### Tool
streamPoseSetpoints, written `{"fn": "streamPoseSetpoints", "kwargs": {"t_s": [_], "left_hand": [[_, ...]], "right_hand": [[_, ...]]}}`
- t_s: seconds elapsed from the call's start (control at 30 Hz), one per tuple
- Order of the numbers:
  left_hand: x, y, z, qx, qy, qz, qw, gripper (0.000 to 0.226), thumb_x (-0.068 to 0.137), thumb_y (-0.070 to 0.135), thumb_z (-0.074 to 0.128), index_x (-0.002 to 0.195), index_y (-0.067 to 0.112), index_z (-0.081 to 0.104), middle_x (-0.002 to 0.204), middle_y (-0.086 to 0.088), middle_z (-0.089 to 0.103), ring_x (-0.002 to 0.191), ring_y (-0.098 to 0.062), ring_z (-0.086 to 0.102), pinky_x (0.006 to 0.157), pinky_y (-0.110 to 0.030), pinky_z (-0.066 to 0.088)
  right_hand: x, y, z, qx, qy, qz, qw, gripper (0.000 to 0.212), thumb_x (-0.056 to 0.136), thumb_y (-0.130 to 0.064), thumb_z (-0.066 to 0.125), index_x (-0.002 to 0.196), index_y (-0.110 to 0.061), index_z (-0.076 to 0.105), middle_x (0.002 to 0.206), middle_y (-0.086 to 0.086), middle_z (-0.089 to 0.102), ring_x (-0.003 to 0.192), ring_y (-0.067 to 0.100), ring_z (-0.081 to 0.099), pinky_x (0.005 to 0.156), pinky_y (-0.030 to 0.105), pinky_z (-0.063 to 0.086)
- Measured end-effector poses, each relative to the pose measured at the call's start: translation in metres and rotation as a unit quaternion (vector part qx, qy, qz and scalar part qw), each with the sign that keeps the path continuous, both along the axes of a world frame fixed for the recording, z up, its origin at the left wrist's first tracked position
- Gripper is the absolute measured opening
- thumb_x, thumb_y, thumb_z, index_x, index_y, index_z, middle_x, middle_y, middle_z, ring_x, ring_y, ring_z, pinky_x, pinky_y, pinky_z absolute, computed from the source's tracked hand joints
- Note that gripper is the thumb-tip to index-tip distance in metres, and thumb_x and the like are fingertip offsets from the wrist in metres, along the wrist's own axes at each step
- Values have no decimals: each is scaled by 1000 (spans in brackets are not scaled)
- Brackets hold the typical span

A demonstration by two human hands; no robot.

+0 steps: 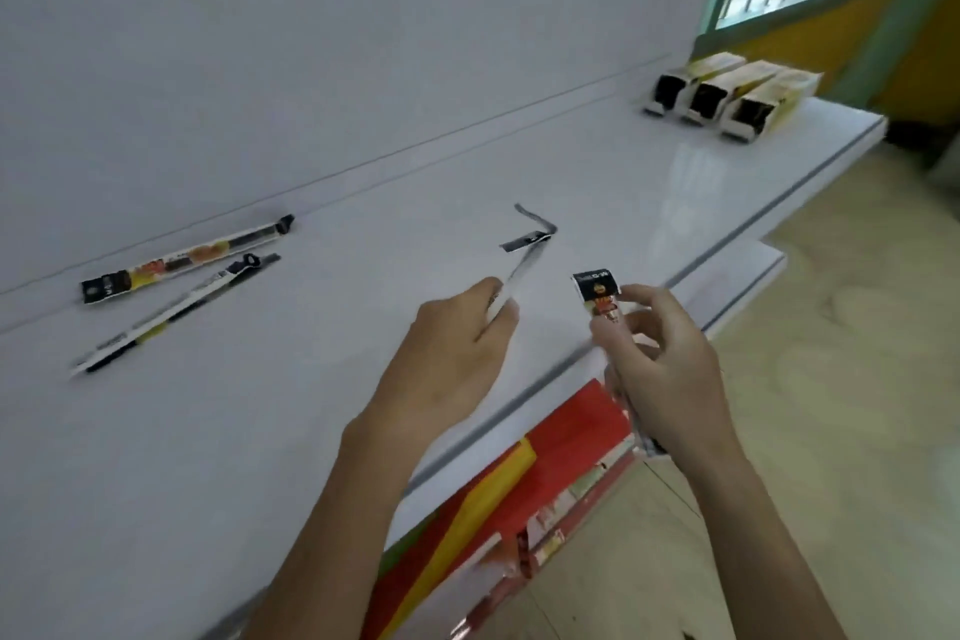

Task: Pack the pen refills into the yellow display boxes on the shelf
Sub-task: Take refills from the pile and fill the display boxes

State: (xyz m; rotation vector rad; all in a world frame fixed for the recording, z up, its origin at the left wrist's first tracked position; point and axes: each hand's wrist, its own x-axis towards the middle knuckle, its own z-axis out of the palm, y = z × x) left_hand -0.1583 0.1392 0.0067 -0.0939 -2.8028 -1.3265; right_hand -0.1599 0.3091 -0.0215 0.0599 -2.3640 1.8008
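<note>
While your left hand [457,327] pinches a refill pack [521,270] and your right hand [662,359] grips a second pack [597,290], the yellow display boxes [727,94] sit upper right — a loose hold could drop one.

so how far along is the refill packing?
Done: three yellow display boxes lie open-ended at the far end of the shelf; their fill is too dark to judge. In hand: left hand grips a white pack, right hand pinches a black-topped pack. To do: the pack by the wall and the pack nearer the edge lie unboxed.
</note>
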Motion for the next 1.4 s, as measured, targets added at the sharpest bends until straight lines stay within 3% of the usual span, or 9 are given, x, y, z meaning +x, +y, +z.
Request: {"fn": "streamPoseSetpoints", "kwargs": {"t_s": [0.13,0.27,0.4,0.6,0.8,0.97,1.07,1.23,1.4], "left_hand": [[-28,83,-11,40,-10,-66,997,26,96,32,40,86,19,59,60,4,46,56,-12,43,51,-20,35],[-63,166,-19,63,8,-98,993,19,95,27,46,86,24,63,58,8,47,49,-7,39,50,-22,35],[-97,229,-19,58,25,-120,991,18,95,22,47,86,24,63,55,10,47,43,-3,39,42,-14,31],[-162,288,-7,33,33,-126,991,16,91,24,51,81,20,63,66,-4,61,48,-7,45,45,-17,36],[-245,321,1,-8,48,-71,996,11,88,23,54,81,18,62,70,1,60,53,-8,50,42,-8,36],[-320,338,6,-43,50,20,998,11,85,27,60,87,16,62,73,14,55,64,1,51,51,-11,37],[-353,353,9,-46,46,67,996,14,82,23,62,85,10,59,72,7,53,66,-13,52,59,-28,43],[-392,371,2,-56,29,173,983,26,79,32,67,81,10,55,83,-8,58,76,-26,56,60,-33,43],[-421,378,-7,-80,-35,237,968,39,74,41,72,101,17,59,96,-3,61,80,-22,60,63,-32,49]], "right_hand": [[0,86,-9,4,-20,-61,998,32,80,-15,68,95,-39,53,76,-3,60,53,13,56,47,23,45],[-9,179,-12,32,-30,-125,991,27,80,-18,67,93,-39,56,76,-2,64,58,16,60,52,34,48],[-33,250,-10,46,-23,-173,984,23,81,-15,66,90,-34,58,76,3,66,65,21,63,63,42,52],[-96,306,-6,56,-14,-170,984,20,79,-19,64,90,-34,59,77,3,67,71,23,65,68,49,54],[-192,341,-5,70,9,-141,988,23,80,-24,65,86,-44,56,77,-3,65,75,24,65,69,49,54],[-283,352,7,96,20,-79,992,24,83,-27,65,104,-36,59,80,-1,64,75,24,64,69,44,54],[-331,358,19,116,36,-51,991,31,84,-28,65,114,-31,57,76,-7,62,72,18,63,63,25,49],[-404,361,35,123,62,8,990,37,80,-28,71,115,-26,58,70,-13,59,56,0,53,53,9,39],[-479,351,61,8,41,128,991,24,91,-19,56,115,-20,57,79,-4,67,52,-6,58,47,10,42]]}}
